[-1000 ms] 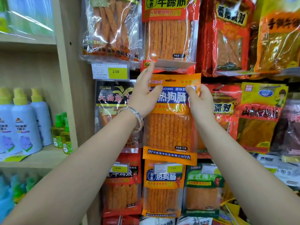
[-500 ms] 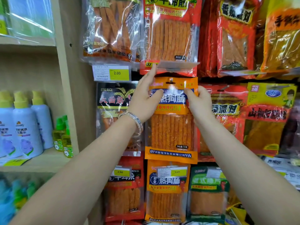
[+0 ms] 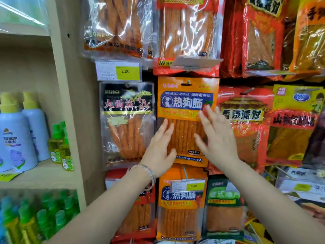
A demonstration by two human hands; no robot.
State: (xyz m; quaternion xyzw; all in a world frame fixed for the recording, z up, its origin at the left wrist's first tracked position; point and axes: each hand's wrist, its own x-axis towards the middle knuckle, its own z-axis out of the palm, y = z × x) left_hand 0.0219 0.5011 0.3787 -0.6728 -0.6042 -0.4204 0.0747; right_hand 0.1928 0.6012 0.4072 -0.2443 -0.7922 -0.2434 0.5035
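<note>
The orange pack (image 3: 187,103) hangs from a peg (image 3: 188,82) between a black pack (image 3: 126,120) and a red pack (image 3: 246,120). The left hand (image 3: 159,150) and right hand (image 3: 218,138) are spread flat over its lower half and grip nothing.

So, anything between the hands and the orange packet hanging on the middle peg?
Nothing visible. The left hand and right hand, both open, are directly in front of the lower half of the orange packet, which hangs on its peg. Whether they touch it is unclear.
</note>
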